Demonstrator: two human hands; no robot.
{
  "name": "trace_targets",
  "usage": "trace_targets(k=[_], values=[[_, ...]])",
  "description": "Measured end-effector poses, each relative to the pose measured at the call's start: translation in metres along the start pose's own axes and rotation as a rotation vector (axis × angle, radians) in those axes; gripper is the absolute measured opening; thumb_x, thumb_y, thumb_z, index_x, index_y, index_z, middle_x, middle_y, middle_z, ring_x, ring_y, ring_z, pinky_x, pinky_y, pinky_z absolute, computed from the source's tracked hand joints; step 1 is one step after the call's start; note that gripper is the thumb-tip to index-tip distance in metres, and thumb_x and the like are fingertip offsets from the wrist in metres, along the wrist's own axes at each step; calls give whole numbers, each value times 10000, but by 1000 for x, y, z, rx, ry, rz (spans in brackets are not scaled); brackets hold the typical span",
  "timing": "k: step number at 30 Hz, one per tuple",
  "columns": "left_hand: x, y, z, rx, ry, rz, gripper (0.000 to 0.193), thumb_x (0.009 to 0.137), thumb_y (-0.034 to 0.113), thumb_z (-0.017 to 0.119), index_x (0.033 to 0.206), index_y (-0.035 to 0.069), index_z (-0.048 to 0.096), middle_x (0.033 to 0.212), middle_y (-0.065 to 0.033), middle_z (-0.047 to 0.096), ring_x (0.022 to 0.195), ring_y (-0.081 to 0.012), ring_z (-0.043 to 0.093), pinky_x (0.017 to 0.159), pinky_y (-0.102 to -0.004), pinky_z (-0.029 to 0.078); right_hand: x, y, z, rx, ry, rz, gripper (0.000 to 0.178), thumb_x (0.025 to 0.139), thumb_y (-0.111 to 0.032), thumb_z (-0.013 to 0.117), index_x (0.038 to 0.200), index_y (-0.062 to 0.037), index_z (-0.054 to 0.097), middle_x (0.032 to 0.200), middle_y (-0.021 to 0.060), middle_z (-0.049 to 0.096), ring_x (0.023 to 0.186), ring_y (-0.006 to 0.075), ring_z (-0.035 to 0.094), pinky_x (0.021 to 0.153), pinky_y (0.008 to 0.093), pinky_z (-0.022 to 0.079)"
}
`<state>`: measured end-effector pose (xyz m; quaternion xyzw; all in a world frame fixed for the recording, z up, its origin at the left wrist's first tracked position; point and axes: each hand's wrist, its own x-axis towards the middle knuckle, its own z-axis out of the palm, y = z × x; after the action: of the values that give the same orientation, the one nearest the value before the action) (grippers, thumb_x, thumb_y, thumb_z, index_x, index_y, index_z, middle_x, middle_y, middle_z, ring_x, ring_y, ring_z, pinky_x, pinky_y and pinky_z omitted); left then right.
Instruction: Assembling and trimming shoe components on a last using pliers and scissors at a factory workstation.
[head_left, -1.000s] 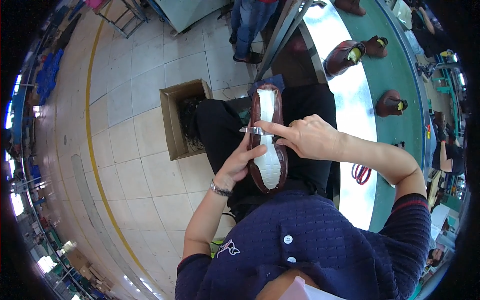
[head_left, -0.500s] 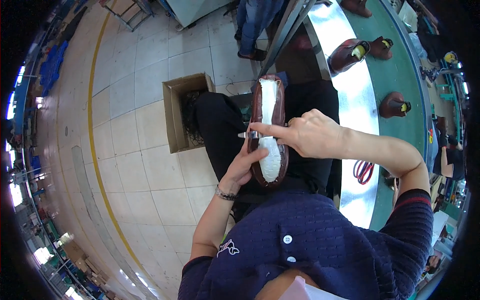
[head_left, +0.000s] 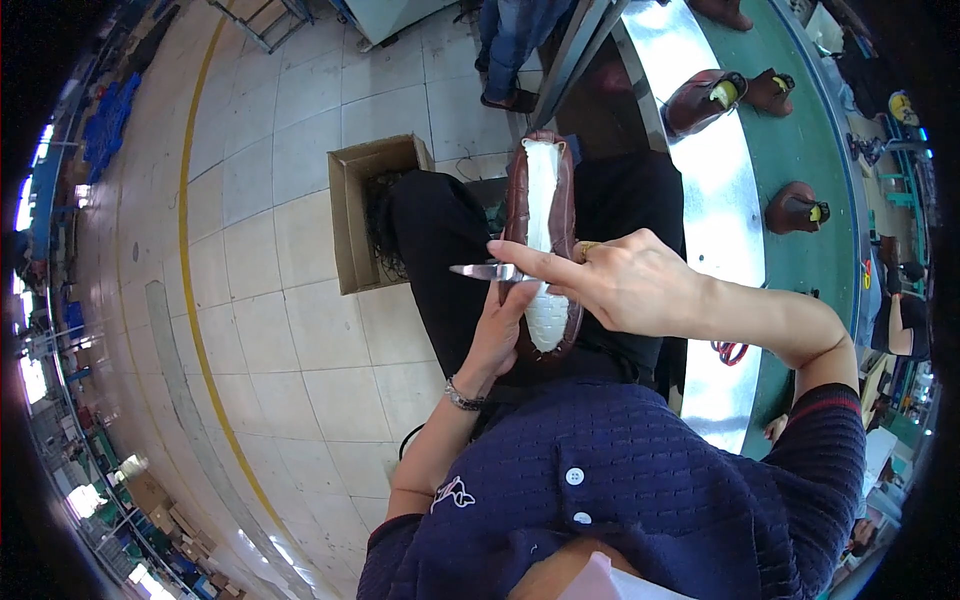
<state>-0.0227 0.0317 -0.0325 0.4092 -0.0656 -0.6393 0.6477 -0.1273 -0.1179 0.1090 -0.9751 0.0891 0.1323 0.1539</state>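
A dark brown leather shoe (head_left: pixel 567 200) is held bottom side up above my lap, its toe and heel lined up away from me. A long white piece (head_left: pixel 543 190) runs down the middle of its underside. Gripping the shoe's near left side is my left hand (head_left: pixel 497 335), thumb pressed on its edge. My right hand (head_left: pixel 630 280) crosses over the shoe from the right, closed on a pointed silver metal blade (head_left: pixel 482 271) that sticks out to the left past the shoe. Its index finger lies stretched along the blade. Whatever handle it has is hidden in the palm.
An open cardboard box (head_left: pixel 350 215) with dark stringy scraps stands on the tiled floor, left of my knee. To my right runs a shiny metal ledge (head_left: pixel 720 230) beside a green belt (head_left: pixel 800 150) carrying several brown shoes (head_left: pixel 797 207). Red-and-blue loops (head_left: pixel 730 352) lie on the ledge. A person's legs (head_left: pixel 510 50) stand ahead.
The shoe has shifted slightly away from me and tilted, with both hands moving along. More of the blade now shows left of the shoe.
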Motion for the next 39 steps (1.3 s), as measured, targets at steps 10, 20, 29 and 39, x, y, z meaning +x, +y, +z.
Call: trace_targets(k=[10, 20, 29, 39], values=[[-4, 10, -4, 158, -206, -180, 563, 762, 94, 804, 1241, 43, 513, 1132, -44, 606, 1020, -143, 594, 885, -302, 491, -13, -8, 18, -79, -69, 49, 814, 843, -111, 562, 1532, -272, 161, 641, 100, 615, 490, 202, 632, 411, 309, 504], [-20, -8, -6, 382, -215, -145, 428, 871, 131, 709, 1229, 22, 499, 1173, -56, 588, 1051, -133, 560, 898, -299, 475, -40, -23, 29, -183, -31, -16, 653, 935, -122, 451, 1528, -186, 186, 614, 74, 590, 426, 101, 548, 365, 243, 465], [-20, -2, 2, 396, -262, -130, 349, 876, 176, 709, 1158, 4, 596, 1063, -41, 651, 963, -121, 601, 872, -282, 477, -35, -13, 31, -73, 6, 36, 743, 894, -218, 579, 1524, -150, 191, 634, 127, 651, 526, 228, 667, 491, 332, 551], [-11, 8, 9, 750, -276, -79, 544, 810, 323, 764, 1195, -5, 561, 1075, -109, 664, 970, -194, 634, 870, -300, 486, -34, 11, 24, 166, 19, 187, 683, 903, -219, 589, 1498, -204, 254, 699, 140, 659, 525, 282, 653, 470, 384, 518]])
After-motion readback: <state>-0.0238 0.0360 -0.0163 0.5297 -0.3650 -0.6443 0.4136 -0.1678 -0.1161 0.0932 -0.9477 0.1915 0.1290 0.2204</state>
